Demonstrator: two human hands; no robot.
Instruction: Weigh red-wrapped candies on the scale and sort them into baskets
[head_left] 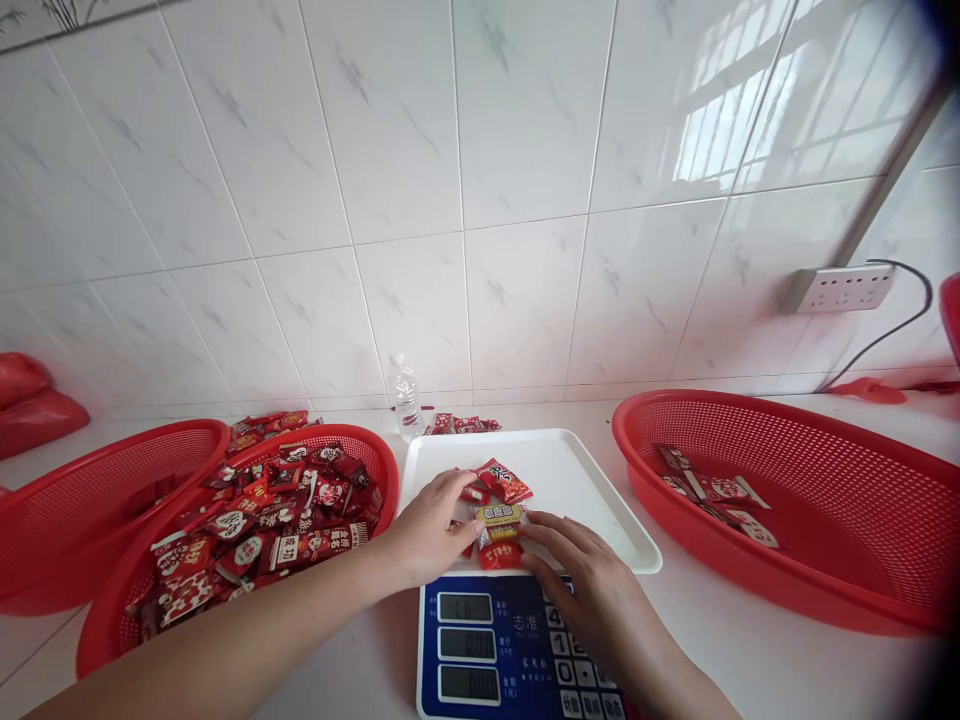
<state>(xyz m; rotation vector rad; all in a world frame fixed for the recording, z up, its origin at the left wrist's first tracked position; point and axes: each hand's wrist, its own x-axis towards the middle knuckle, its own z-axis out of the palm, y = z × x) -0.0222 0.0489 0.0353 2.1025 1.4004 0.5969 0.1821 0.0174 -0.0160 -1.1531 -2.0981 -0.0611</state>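
Note:
A white tray (585,480) sits on a blue digital scale (495,650). Several red snack packets (499,510) lie near the tray's front edge. My left hand (427,530) curls over the left side of this small pile, fingers closed on packets. My right hand (585,580) rests on the right side of the pile, fingers stretched forward and touching a packet with a yellow label (499,516).
A red basket (360,450) full of red packets stands on the left, overlapping another red basket (90,470). A large red basket (825,470) with a few packets stands on the right. A plastic water bottle (406,397) and loose packets (461,424) stand by the tiled wall.

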